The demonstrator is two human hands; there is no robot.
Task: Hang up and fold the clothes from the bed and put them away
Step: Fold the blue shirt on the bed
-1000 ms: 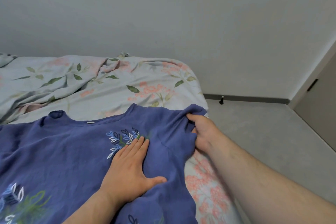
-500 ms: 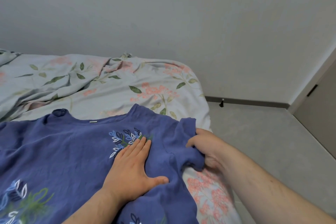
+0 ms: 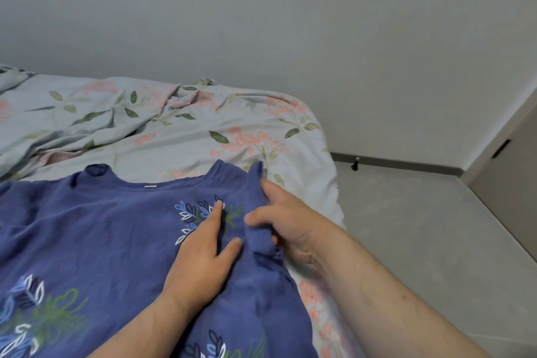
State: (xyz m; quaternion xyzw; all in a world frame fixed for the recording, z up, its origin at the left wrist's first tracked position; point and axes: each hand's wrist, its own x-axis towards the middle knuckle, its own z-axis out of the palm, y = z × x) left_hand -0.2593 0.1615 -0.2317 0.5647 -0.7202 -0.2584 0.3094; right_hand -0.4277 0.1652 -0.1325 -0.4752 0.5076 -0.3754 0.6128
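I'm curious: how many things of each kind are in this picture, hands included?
Blue top: 1
Flowered bed cover: 1
Hands: 2, left hand and right hand
Door stopper: 1
Total: 5

You have the bed point(image 3: 321, 183) dressed in a rumpled pale floral cover point(image 3: 174, 136); on its near part the blue top point(image 3: 101, 227) with leaf embroidery lies spread out, neckline away from you.

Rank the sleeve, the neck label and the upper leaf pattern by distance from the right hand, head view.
1. The sleeve: pinched in the right hand.
2. The upper leaf pattern: just left, below the neckline.
3. The neck label: farther left, at the collar.
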